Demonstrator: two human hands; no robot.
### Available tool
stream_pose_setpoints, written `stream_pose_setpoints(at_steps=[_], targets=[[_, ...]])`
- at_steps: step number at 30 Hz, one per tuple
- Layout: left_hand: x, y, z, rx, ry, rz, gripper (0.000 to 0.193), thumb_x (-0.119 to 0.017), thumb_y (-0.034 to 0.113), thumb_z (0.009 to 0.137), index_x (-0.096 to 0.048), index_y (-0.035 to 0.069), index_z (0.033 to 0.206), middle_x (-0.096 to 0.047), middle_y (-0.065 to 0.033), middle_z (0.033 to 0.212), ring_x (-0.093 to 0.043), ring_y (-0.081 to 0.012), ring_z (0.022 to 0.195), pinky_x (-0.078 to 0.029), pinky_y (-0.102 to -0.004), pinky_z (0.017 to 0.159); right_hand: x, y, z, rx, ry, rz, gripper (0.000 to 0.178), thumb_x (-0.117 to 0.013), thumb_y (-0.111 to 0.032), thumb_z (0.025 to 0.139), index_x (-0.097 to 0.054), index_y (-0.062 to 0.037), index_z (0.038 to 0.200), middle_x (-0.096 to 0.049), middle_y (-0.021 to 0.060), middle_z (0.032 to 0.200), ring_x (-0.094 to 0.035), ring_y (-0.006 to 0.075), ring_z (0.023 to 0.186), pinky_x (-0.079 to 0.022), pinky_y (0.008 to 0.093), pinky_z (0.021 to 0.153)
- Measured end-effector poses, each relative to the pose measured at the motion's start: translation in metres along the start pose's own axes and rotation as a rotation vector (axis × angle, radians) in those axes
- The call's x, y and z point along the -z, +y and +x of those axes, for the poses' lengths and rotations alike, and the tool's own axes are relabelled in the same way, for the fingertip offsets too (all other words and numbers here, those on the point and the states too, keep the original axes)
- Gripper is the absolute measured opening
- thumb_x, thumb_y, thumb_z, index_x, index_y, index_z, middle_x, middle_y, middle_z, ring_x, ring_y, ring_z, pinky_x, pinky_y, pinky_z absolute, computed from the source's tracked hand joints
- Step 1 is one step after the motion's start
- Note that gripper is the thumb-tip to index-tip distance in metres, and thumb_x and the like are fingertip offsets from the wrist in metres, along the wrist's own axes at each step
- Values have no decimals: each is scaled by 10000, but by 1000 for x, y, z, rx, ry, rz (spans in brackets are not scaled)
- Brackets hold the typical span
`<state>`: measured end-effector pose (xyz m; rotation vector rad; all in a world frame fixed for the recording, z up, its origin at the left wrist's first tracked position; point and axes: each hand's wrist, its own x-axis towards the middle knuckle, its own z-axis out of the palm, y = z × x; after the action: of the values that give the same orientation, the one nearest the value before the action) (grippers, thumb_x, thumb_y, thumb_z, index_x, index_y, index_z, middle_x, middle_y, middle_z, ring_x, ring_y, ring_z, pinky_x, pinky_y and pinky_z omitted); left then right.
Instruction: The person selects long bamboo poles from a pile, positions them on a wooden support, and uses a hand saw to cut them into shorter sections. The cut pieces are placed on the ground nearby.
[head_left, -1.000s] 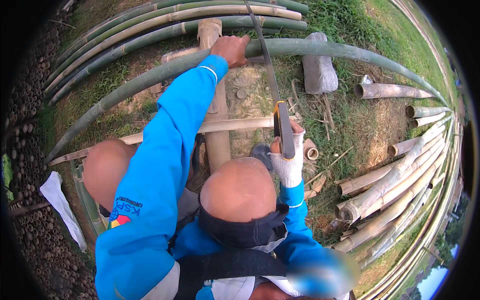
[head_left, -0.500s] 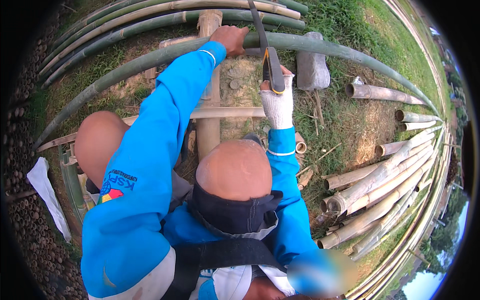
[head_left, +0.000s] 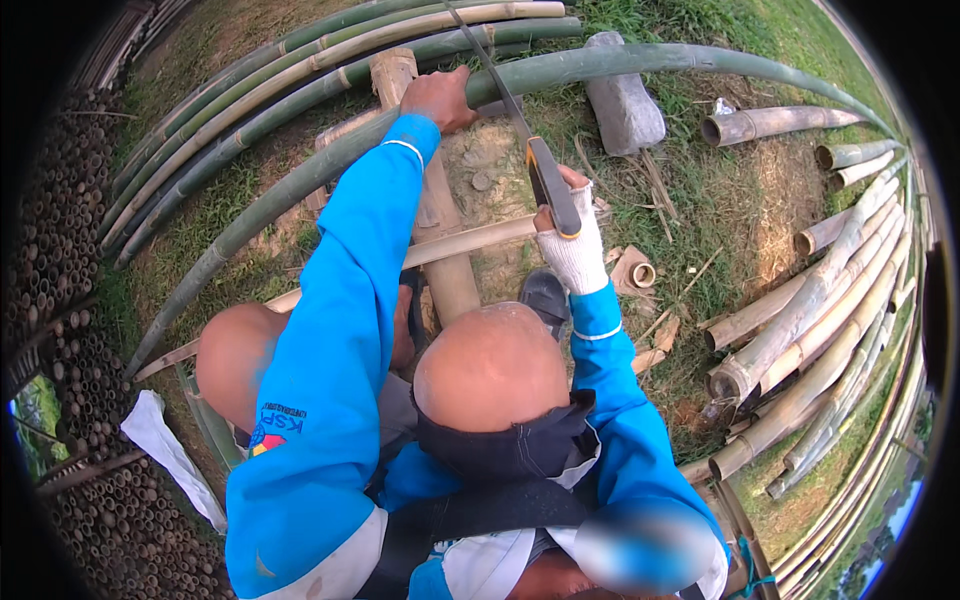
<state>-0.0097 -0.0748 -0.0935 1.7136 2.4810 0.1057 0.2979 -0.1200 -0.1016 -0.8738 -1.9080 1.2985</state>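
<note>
At upper centre, the left hand point(head_left: 439, 100) closes around the green pole point(head_left: 620, 60), probably for steadying it beside the saw point(head_left: 552, 186), whose handle the right hand point(head_left: 576, 246) grips.

One handsaw point(head_left: 552, 188), two hands point(head_left: 440, 101), one white glove point(head_left: 577, 253), one hand-gripped green pole point(head_left: 560, 68); far right, one grey stone point(head_left: 627, 105); near left, one white cloth point(head_left: 172, 455).

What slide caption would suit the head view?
Left hand grips green bamboo; gloved right hand holds a saw across it.

Green pole point(head_left: 620, 61), seemingly on pale beam point(head_left: 438, 210)
</note>
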Motion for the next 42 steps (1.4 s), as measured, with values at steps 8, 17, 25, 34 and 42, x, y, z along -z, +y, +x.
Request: stream_pose_setpoints(at_steps=[8, 17, 25, 34, 42], targets=[[0, -5, 1, -8, 11, 4, 665, -896, 498, 752, -696, 63, 1215, -787, -253, 1077, -767, -423, 1023, -615, -531, 920, 55, -27, -100, -210, -112, 26, 697, -673, 7, 825, -472, -68, 1489, -637, 148, 1151, -673, 251, 989, -543, 377, 878], [1, -4, -3, -22, 35, 22, 671, -884, 479, 752, -698, 56, 1239, -790, -251, 1048, -773, -426, 991, -619, -523, 913, 18, 20, -40, -67, -89, 119, 641, -622, 57, 880, -465, -72, 1488, -581, 90, 1203, -589, 164, 992, -505, 314, 917], [3, -22, -3, -7, 4, 18, 636, -844, 439, 784, -680, 60, 1267, -779, -256, 1113, -755, -434, 1052, -602, -538, 952, -4, 8, -12, 5, -47, -55, 694, -708, -41, 829, -500, -134, 1484, -648, 115, 1067, -639, 203, 839, -553, 346, 826], [-1, -16, -2, -11, -18, -55, 659, -847, 410, 767, -660, 78, 1304, -770, -278, 1100, -750, -451, 1043, -606, -545, 951, 44, 21, -109, -5, -51, -115, 686, -665, 48, 834, -482, -75, 1484, -611, 144, 1249, -650, 199, 980, -532, 314, 917], [-5, -25, 4, -50, 32, -59, 674, -818, 426, 774, -663, 69, 1324, -776, -249, 1102, -742, -451, 1037, -599, -541, 943, -40, 25, 67, 79, -18, -20, 651, -720, -35, 844, -520, -118, 1458, -649, 106, 1085, -653, 222, 858, -562, 369, 835]])
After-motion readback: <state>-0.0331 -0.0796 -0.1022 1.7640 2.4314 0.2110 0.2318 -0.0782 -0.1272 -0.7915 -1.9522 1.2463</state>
